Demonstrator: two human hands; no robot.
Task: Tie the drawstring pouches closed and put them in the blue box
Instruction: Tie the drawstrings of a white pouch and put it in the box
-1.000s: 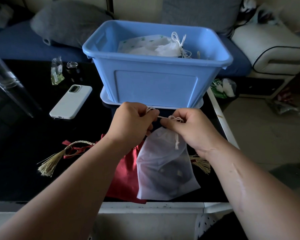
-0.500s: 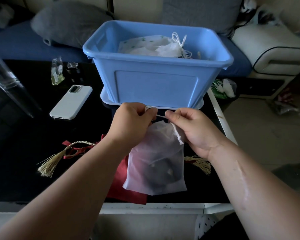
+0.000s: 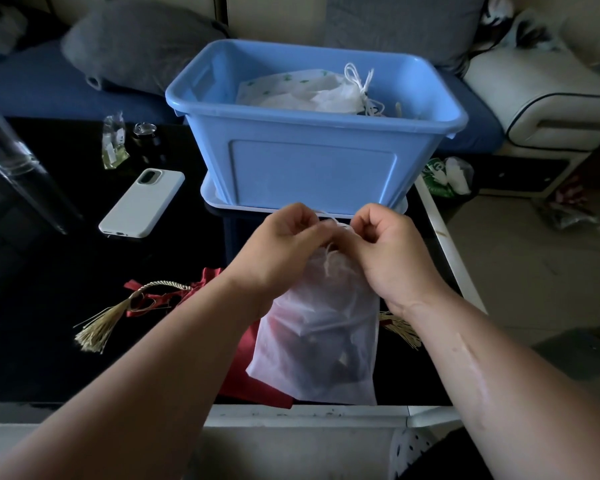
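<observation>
A white translucent drawstring pouch [image 3: 321, 344] hangs over the near edge of the black table, with dark contents inside. My left hand [image 3: 284, 247] and my right hand [image 3: 387, 251] meet at its gathered neck, each pinching the white cord [image 3: 329, 218]. A red pouch [image 3: 246, 368] with a gold tasselled cord [image 3: 99, 327] lies flat under it. The blue box [image 3: 312, 168] stands just beyond my hands on its lid, and white tied pouches [image 3: 312, 91] lie inside it.
A white phone [image 3: 142, 202] lies left of the box. A small clear packet [image 3: 113, 145] and a small dark jar [image 3: 146, 133] sit behind it. A clear tube [image 3: 18, 164] slants at far left. The table's white edge [image 3: 444, 251] runs along the right.
My hands have come closer together at the pouch's neck. The pouch has swung left and now hangs more upright, with its neck drawn tighter.
</observation>
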